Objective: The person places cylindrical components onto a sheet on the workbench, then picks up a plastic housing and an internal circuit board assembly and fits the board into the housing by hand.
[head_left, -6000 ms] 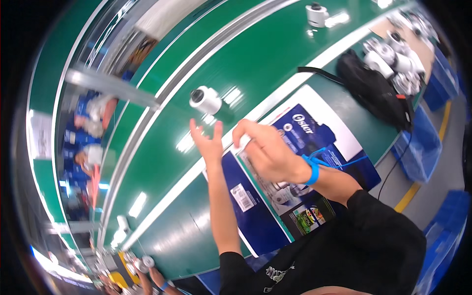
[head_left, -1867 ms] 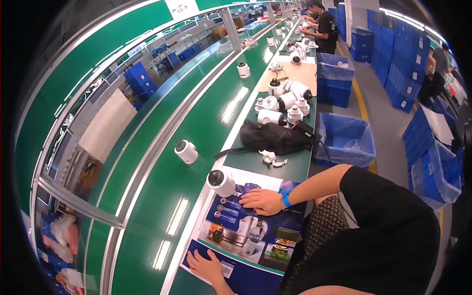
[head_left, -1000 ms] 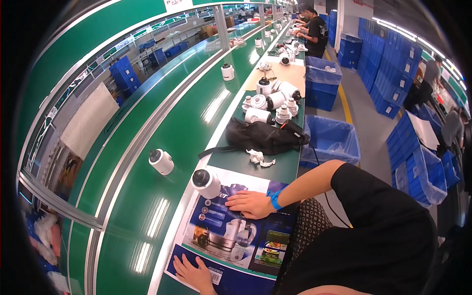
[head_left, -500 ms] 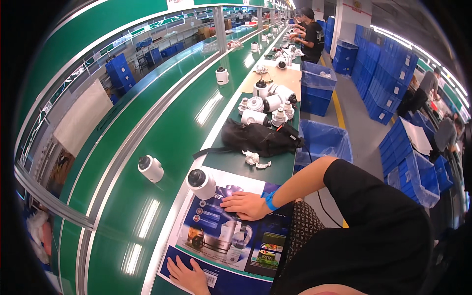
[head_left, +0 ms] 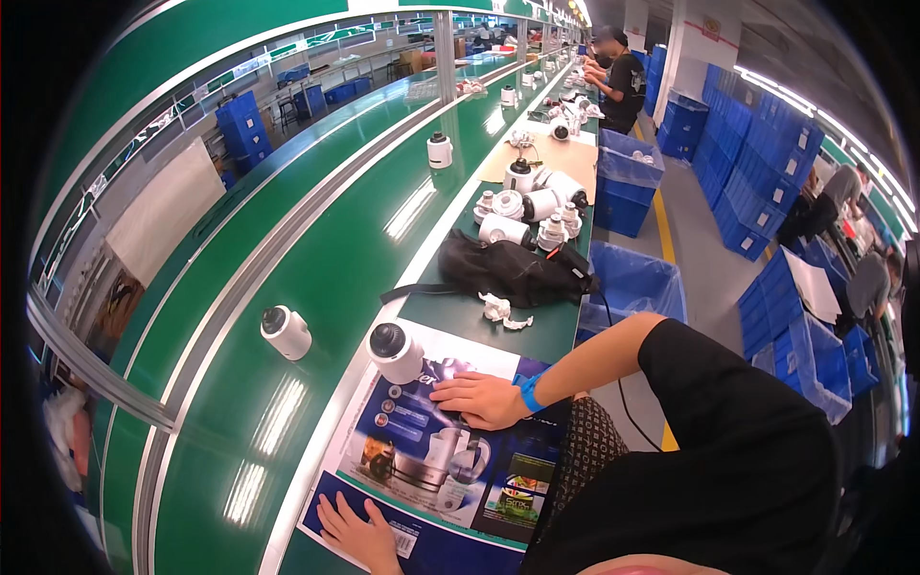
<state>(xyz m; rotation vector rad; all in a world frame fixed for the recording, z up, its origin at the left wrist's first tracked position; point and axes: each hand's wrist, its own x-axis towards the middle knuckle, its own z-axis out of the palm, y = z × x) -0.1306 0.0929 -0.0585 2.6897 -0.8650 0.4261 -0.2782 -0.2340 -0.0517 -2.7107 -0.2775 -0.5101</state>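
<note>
My left hand (head_left: 358, 533) lies flat with fingers spread on the near left corner of a printed cardboard sheet (head_left: 422, 508). The sheet is dark blue and white, with a picture of a glass kettle. Farther up the same sheet rests my right hand (head_left: 482, 398), palm down, fingers stretched toward the left; a blue band circles that wrist. Neither hand grips anything. Just beyond my right fingertips, a white cylindrical unit with a black ribbed cap (head_left: 396, 356) stands on the sheet's far left corner. A similar white unit (head_left: 287, 333) sits tilted on the green belt.
Beyond the sheet lie crumpled white tissue (head_left: 504, 311) and a black bag (head_left: 513, 271). Several white units (head_left: 505, 230) crowd the bench behind it. A lined blue bin (head_left: 637, 278) stands to the right. Farther along, a person in black (head_left: 621, 88) works at the bench.
The view has tilted slightly. Both hands keep their places on the cardboard sheet, and the white unit beside them stays put.
</note>
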